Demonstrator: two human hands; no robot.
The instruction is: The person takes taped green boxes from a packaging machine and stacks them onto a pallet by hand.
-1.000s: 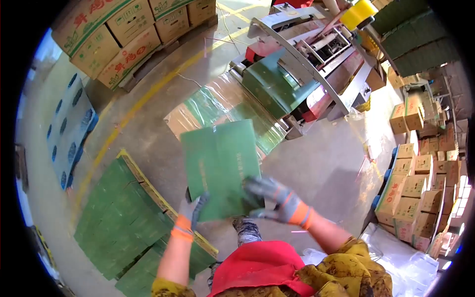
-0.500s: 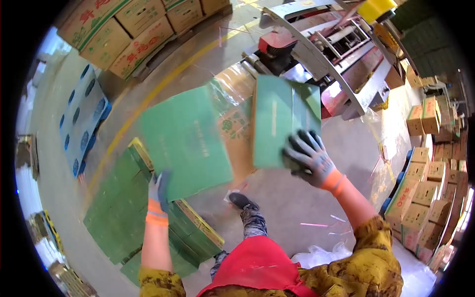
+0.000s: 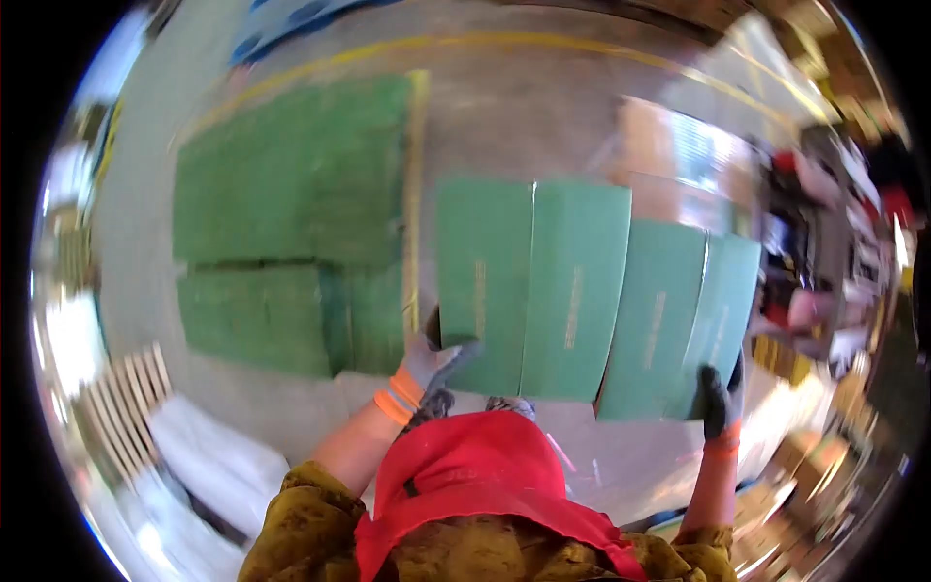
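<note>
Two green cardboard boxes sit side by side in front of me, their long edges meeting. My left hand [image 3: 436, 364], in a grey glove with an orange cuff, grips the near left corner of the left green box [image 3: 577, 291], its thumb over the top. On the far right edge of the right green box [image 3: 655, 315], my right hand [image 3: 720, 400] presses with its fingers down the side. The undersides of both boxes are hidden from me.
To the left lies a stack of green boxes [image 3: 281, 175] with a yellow edge strip. Brown cartons [image 3: 650, 145] under clear film stand behind the held boxes. Machinery [image 3: 815, 242] is at the right. A wooden pallet [image 3: 121, 412] and a blue pallet [image 3: 291, 24] are farther off.
My view has turned, bringing the green stack up beside me. The two boxes, apart before, now meet edge to edge. My right hand has shifted to the right box's outer side.
</note>
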